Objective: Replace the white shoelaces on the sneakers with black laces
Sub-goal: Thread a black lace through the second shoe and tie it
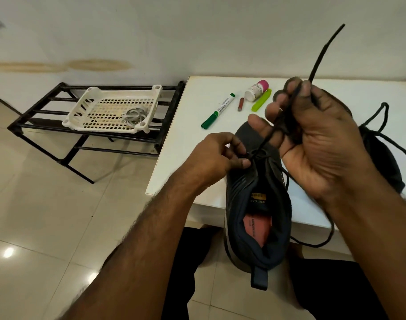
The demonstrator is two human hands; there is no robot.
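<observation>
in the head view, a dark sneaker (257,204) is seen with its toe on the edge of a white table (197,139) and its heel toward the person. a black lace (317,65) is clenched in the raised right hand (317,135); from this grip it is drawn taut down to the lowest eyelets, and its free end sticks up above the fist. just below and left of that grip, the lace at the eyelets is pinched by the left hand (218,158). behind the right hand a second dark shoe (382,158) with black laces is partly hidden. beyond the left hand's pinch, a green marker (218,110), a small brown tube (240,104), a white bottle with a pink cap (256,90) and a lime-green piece (262,102) are laid on the table. far to the left, white laces (133,117) are seen in a white basket (86,112) on a black rack (47,125).
</observation>
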